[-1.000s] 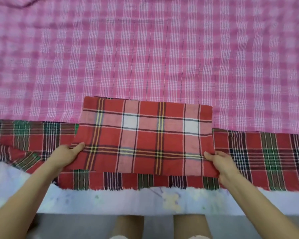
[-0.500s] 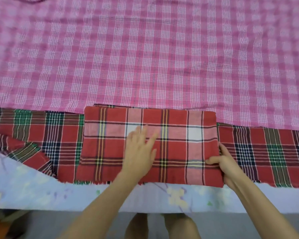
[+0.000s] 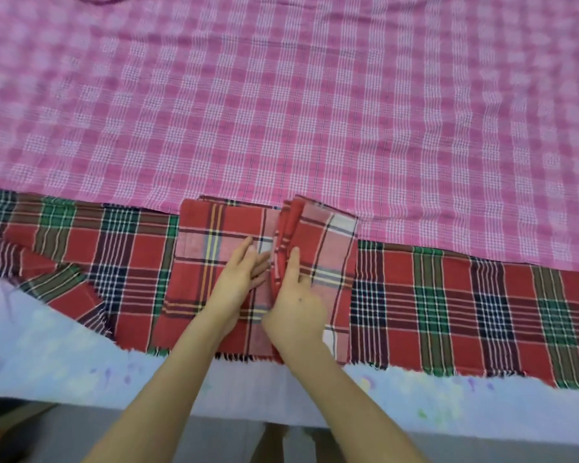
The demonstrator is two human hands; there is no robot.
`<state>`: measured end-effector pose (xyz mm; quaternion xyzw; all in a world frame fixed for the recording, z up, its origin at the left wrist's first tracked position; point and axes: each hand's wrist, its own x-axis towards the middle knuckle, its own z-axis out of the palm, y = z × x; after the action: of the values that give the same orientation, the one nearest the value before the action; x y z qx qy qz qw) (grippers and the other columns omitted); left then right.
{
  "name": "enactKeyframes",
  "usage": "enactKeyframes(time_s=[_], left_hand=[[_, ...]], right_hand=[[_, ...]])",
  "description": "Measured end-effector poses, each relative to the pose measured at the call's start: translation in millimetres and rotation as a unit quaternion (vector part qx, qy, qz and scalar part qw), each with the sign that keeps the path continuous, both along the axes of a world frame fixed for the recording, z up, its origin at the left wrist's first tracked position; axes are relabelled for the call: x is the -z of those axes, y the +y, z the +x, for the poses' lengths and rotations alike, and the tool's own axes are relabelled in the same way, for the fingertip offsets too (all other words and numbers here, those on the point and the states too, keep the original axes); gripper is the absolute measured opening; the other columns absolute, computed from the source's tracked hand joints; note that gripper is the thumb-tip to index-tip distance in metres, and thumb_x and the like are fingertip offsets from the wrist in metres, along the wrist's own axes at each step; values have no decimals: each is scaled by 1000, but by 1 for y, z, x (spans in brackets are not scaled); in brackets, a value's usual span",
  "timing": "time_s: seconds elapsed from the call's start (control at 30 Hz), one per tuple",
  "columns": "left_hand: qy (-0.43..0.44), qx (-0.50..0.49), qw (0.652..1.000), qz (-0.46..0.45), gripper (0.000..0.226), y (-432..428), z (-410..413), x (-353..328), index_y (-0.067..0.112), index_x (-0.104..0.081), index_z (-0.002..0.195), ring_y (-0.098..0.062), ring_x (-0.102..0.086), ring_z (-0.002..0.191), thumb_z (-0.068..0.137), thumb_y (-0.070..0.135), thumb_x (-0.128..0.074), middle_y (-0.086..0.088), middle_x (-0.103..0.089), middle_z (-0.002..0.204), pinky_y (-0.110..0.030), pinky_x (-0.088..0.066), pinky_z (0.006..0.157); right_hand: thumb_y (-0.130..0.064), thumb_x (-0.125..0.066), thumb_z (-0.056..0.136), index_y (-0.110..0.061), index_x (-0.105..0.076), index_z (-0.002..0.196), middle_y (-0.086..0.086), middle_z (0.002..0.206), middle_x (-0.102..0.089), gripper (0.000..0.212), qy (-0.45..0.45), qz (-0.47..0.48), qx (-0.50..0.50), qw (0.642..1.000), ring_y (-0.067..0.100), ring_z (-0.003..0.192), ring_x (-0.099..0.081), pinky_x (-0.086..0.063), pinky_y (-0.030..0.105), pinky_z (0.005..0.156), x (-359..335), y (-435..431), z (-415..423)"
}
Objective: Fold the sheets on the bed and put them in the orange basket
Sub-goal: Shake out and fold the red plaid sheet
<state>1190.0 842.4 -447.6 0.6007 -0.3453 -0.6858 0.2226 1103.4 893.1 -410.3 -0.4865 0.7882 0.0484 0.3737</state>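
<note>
A small red plaid sheet [image 3: 214, 262] lies folded on the near part of the bed. Its right half [image 3: 328, 259] is turned up and over toward the middle. My left hand [image 3: 238, 282] lies flat on the sheet's middle with straight fingers, pressing it down. My right hand [image 3: 295, 302] grips the folded-over right edge beside the left hand, fingers under the layers. Under it spreads a wider red and green plaid sheet [image 3: 448, 295]. A large pink checked sheet [image 3: 281, 111] covers the rest of the bed. The orange basket is not in view.
The bed's near edge shows a pale lilac flowered mattress cover [image 3: 64, 372]. Below it lies grey floor [image 3: 214, 439], and my legs [image 3: 281, 442] stand close to the bed.
My left hand went from the sheet's left edge to its middle. My right hand carried the right edge leftward over the sheet, so the red plaid piece is now half as wide.
</note>
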Motion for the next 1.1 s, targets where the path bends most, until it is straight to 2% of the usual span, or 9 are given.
enactKeyframes(time_s=[0.23, 0.37, 0.43, 0.57, 0.63, 0.73, 0.9, 1.0, 1.1], left_hand=[[-109, 81, 988, -75, 49, -6, 2, 11, 25, -27, 147, -12, -54, 112, 100, 35, -38, 7, -54, 125, -31, -45, 96], [-293, 194, 913, -207, 66, 15, -16, 17, 21, -15, 149, -25, -59, 106, 94, 31, -51, -5, -58, 124, -35, -47, 83], [-389, 217, 861, -246, 65, 28, -20, 25, 18, -18, 149, -26, -58, 89, 94, 26, -52, -11, -63, 105, -35, -46, 73], [-535, 232, 725, -367, 49, 50, -14, 41, 15, -50, 134, -33, -56, 91, 85, 14, -51, -18, -60, 104, -43, -45, 77], [-532, 265, 700, -397, 58, 60, -6, 46, 16, -54, 131, -37, -56, 103, 76, 6, -37, -21, -60, 113, -47, -45, 87], [-444, 280, 754, -394, 54, 59, 19, 41, 18, -58, 128, -38, -59, 108, 78, 6, -41, -21, -61, 118, -47, -49, 88], [-113, -12, 991, -68, 23, 52, 77, -11, 17, -68, 111, -20, -61, 109, 95, 15, -52, -4, -67, 114, -40, -46, 98], [13, -180, 984, 14, 36, 58, 114, -45, 20, -65, 107, -7, -68, 92, 97, 41, -37, 7, -73, 96, -30, -48, 79], [-22, -226, 974, -5, 40, 66, 132, -42, 23, -64, 108, -9, -67, 93, 90, 53, -45, 6, -71, 100, -30, -50, 75]], right_hand=[[-26, -57, 87, -20, 2, 152, 12, 134, -37, 89, -31, -9, -30, 999, 29, 101, -58, -40, 31, 69, 26, 9, 21], [-23, -49, 90, -18, -51, 131, 3, 116, -62, 42, 37, -222, 122, 967, 27, 104, -60, -46, 34, 80, 21, 41, -27], [-30, -53, 91, -14, -51, 131, 4, 115, -61, 43, 47, -210, 222, 951, 27, 104, -59, -47, 36, 84, 33, 49, -57], [-34, -64, 88, -20, -34, 142, -4, 111, -54, 63, -260, -56, 381, 886, 17, 101, -53, -44, 32, 89, 44, 41, -81], [-20, -71, 84, -20, -36, 140, -2, 119, -59, 67, -353, -73, 401, 842, 14, 101, -60, -50, 25, 83, 35, 33, -78], [-12, -75, 78, -23, -39, 135, -6, 112, -64, 68, -386, -109, 342, 850, 7, 94, -65, -53, 23, 76, 11, 26, -56], [-62, -67, 70, -36, -31, 137, -16, 95, -66, 80, -327, -159, 222, 905, 11, 87, -67, -54, 39, 80, -25, -3, 18], [-67, -44, 84, -30, -7, 150, -1, 96, -64, 84, -226, -138, 87, 960, 27, 89, -65, -53, 41, 77, -19, -25, 73], [-54, -31, 96, -25, 0, 152, 12, 101, -59, 70, -155, -96, -43, 982, 31, 86, -60, -43, 35, 66, -10, -36, 111]])
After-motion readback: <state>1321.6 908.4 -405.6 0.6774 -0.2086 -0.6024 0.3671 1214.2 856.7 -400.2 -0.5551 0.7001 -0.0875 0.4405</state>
